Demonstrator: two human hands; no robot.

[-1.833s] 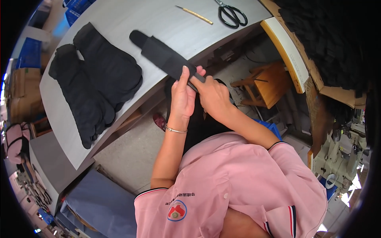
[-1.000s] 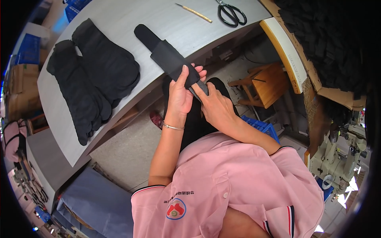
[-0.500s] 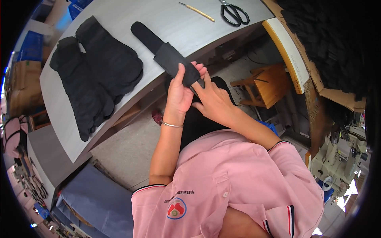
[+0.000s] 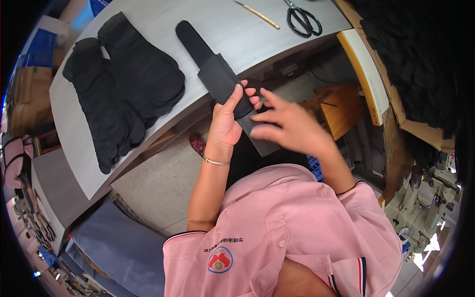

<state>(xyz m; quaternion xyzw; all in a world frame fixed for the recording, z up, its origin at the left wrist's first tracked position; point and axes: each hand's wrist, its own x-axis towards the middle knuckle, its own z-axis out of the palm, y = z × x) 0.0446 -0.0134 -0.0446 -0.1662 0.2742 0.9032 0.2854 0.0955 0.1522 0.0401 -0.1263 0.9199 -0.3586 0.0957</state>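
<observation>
My left hand (image 4: 229, 116) is closed round a black fabric strap (image 4: 217, 76), thumb on top and fingertips curled at its right edge. The strap has a wide middle band and a narrow, rounded tongue that reaches over the tabletop. From its near end a dark grey flat strip (image 4: 258, 136) hangs toward my lap. Just right of that strip is my right hand (image 4: 292, 123), fingers spread and somewhat blurred, with nothing seen in it. To the left, stacked black fabric pieces (image 4: 141, 69) lie on the grey table (image 4: 148, 11).
Black-handled scissors (image 4: 304, 22) and a thin yellow stick tool with a dark tip (image 4: 260, 15) lie at the table's far side. On the right are a box of black pieces (image 4: 401, 54) and a wooden stool (image 4: 341, 111). A blue-grey covered bundle (image 4: 118, 247) sits lower left.
My right hand has come off the strap and moved right, its fingers spreading. More of the grey strip now shows. My left hand keeps its hold; the view has shifted slightly.
</observation>
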